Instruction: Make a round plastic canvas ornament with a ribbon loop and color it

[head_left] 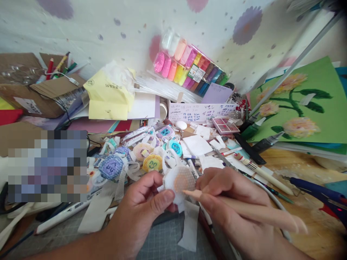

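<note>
Between the thumb and fingers of my left hand (pixel 148 196) is a small white dimpled disc (pixel 181 180), with a white strap at its top and a faint orange patch in its middle. My right hand (pixel 230 195) grips a peach colored pencil (pixel 249 209), whose tip meets or nearly meets the lower edge of the orange patch; its rear end is blurred. Just beyond the hands lie similar discs with straps: a yellow disc (pixel 152 163), a blue disc (pixel 110 167) and a turquoise disc (pixel 174 147).
A grey cutting mat (pixel 165 238) lies beneath my hands. Scissors (pixel 223 157), a white-bodied pen (pixel 267 177) and a blue glue gun (pixel 314 186) are on the right. Behind stand packs of colored clay (pixel 189 65), a cardboard box (pixel 18 88) and a green flower picture (pixel 298 108).
</note>
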